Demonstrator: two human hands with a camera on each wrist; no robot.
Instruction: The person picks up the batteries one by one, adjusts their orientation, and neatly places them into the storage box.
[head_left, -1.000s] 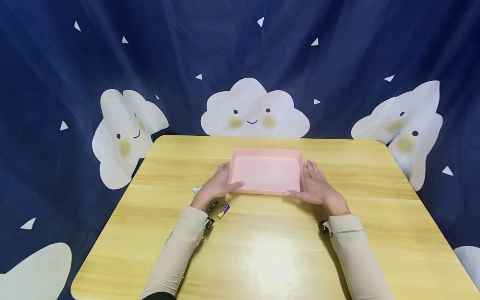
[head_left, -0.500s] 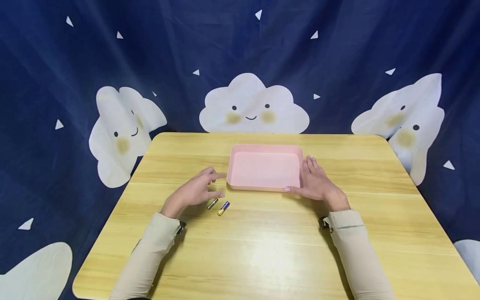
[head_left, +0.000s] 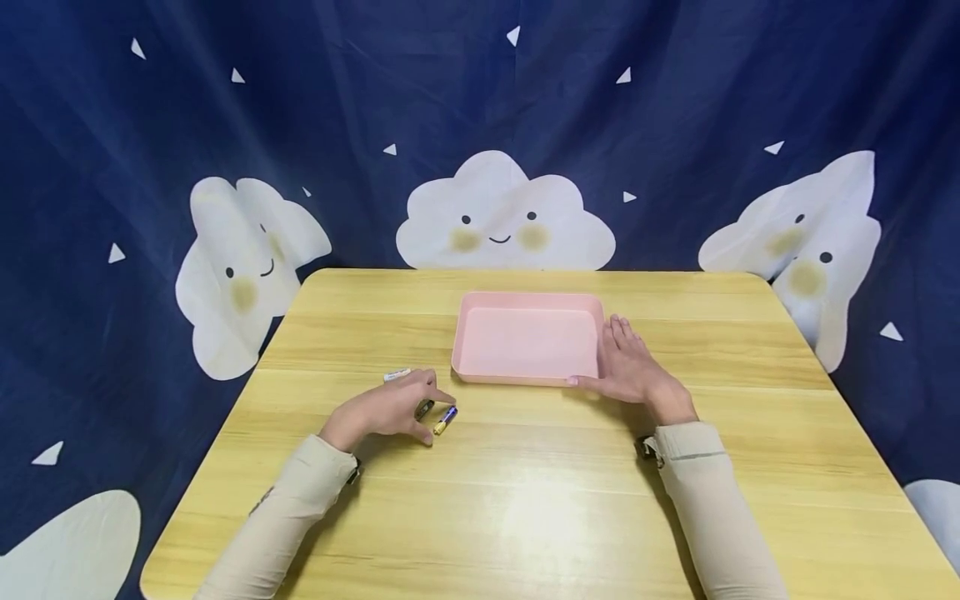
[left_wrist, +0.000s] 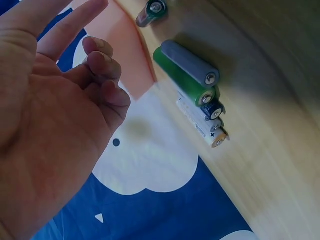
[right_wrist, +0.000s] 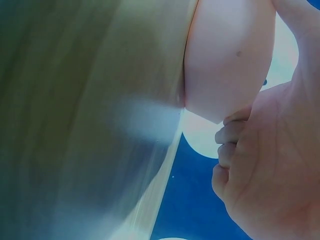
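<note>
Only left wrist view shows the green battery [left_wrist: 179,77] near the left hand [head_left: 388,407], grip relaxed and empty; right hand [head_left: 633,372], unclenched, touches the tray [head_left: 525,342]

A shallow pink tray [head_left: 525,342] sits flat, open side up; near its left end, a purple-and-gold battery [head_left: 446,420] lies slanted, while a green battery [left_wrist: 179,76] and a grey battery [left_wrist: 190,63] lie side by side.

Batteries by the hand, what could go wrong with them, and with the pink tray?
The purple-and-gold battery is round and lies on its side, so it might roll if the left hand nudges it. The green battery lies close beside the grey battery, so bumping one could move both. The right hand is against the pink tray; a push might slide it.
</note>
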